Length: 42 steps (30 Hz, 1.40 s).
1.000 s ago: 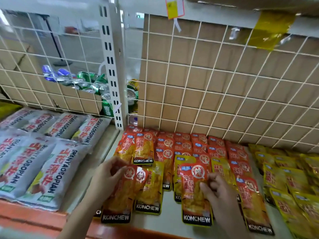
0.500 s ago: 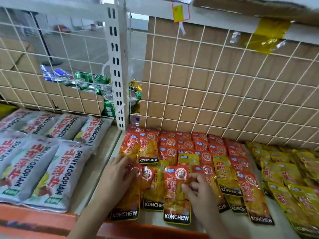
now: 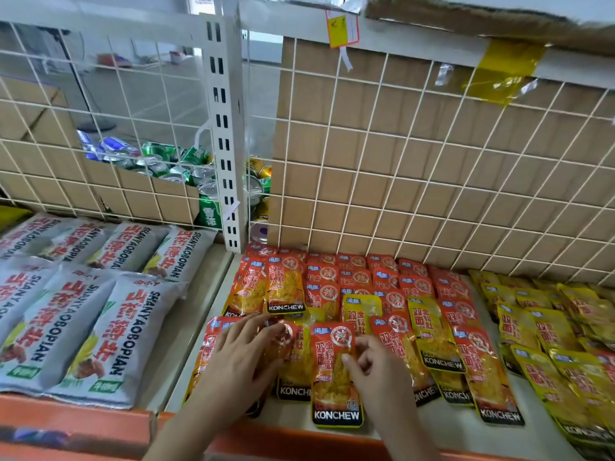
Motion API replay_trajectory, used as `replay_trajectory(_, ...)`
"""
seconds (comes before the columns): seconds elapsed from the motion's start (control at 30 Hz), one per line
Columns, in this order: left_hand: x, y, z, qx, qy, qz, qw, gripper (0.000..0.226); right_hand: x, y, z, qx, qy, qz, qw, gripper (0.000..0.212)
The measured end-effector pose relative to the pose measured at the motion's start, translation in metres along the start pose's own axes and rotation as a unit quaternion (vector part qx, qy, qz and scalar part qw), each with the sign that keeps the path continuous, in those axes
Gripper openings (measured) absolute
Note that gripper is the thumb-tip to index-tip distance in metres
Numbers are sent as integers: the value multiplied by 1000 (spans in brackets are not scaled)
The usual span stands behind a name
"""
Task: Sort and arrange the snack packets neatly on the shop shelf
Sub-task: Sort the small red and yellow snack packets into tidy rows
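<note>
While sorting the front row of the shelf (image 3: 382, 424): right hand (image 3: 376, 371) pinching red KONCHEW packet (image 3: 334, 377) at its right edge, fingers narrow; left hand (image 3: 239, 354) flat, fingers spread on neighbouring red packets (image 3: 286, 337). Best squared to the row, label forward, stray yellow packets (image 3: 361, 311) moved rightward.

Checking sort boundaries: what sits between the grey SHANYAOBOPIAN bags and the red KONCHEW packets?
Head view: only bare shelf and the white upright post separate the grey bags from the red packets; no products.
</note>
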<state>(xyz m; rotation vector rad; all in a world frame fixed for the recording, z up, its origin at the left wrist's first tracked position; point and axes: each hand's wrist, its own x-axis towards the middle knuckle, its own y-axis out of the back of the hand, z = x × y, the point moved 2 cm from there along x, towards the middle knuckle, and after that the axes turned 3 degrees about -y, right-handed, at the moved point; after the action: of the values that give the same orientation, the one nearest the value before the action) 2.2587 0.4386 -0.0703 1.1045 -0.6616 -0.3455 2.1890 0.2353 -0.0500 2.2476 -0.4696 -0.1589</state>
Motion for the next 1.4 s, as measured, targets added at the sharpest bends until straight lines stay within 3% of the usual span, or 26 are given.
replay_trajectory(0.2, 16, 11, 13, -39, -36, 32, 998, 30, -2, 2, -2, -34, 4, -11, 999, 36)
replay_trajectory(0.37, 51, 9, 20, 10, -54, 21, 998, 23, -6, 6, -1, -42, 35, 7, 998, 33)
replay_trajectory(0.53, 83, 1, 27, 41, -34, -101, 993, 38, -5, 14, 4, -35, 90, 32, 995, 28)
replay_trajectory(0.63, 91, -6, 25, 48, -30, -124, 991, 37, -2, 18, 8, -54, 106, 48, 992, 27)
replay_trajectory(0.93, 103, -6, 18, -66, -8, -102, 993, 6, 14, 26, 23, -99, 103, 67, 988, 31)
replay_trajectory(1.1, 108, 2, 21, -126, -17, -71, 989, 14, 19, 29, 28, -118, 100, 49, 987, 32)
replay_trajectory(1.2, 110, 0, 22, -95, -44, -76, 992, 5, 19, 29, 29, -120, 96, 38, 987, 34)
replay_trajectory(1.4, 113, -9, 23, -23, -52, -148, 987, 22, 21, 28, 29, -127, 93, 34, 987, 34)
